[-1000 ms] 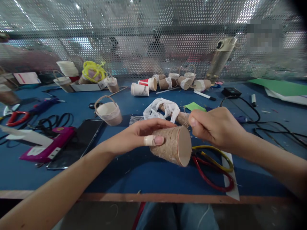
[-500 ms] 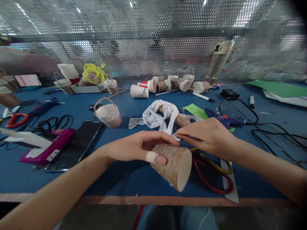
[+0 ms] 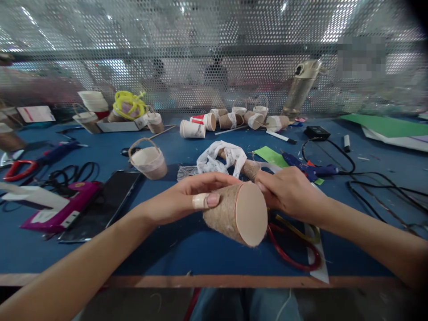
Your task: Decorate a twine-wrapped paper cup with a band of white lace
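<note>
My left hand (image 3: 190, 198), with a bandage on its thumb, grips a paper cup wrapped in brown twine (image 3: 222, 211). The cup lies sideways above the table, its pale flat bottom turned towards me. Close against the cup's far right side is my right hand (image 3: 284, 189), fingers curled and pinched together. Its fingertips are partly hidden, so what they hold cannot be made out. Just behind both hands lie a heap of white lace ribbon (image 3: 203, 160) and a roll of twine (image 3: 250, 169). Scissors with red and yellow handles (image 3: 284, 254) rest beneath my right wrist.
A small cup basket (image 3: 150, 162) stands left, near a black phone (image 3: 117, 191) and a purple device (image 3: 78, 200). More cups and baskets (image 3: 230, 120) line the back, by a bottle (image 3: 301, 87). To the right are a blue glue gun (image 3: 321, 170) and black cables (image 3: 377, 178).
The cup has risen slightly and turned so its bottom faces me more. My right hand has shifted a little right, and its fingertips have gone partly behind the cup.
</note>
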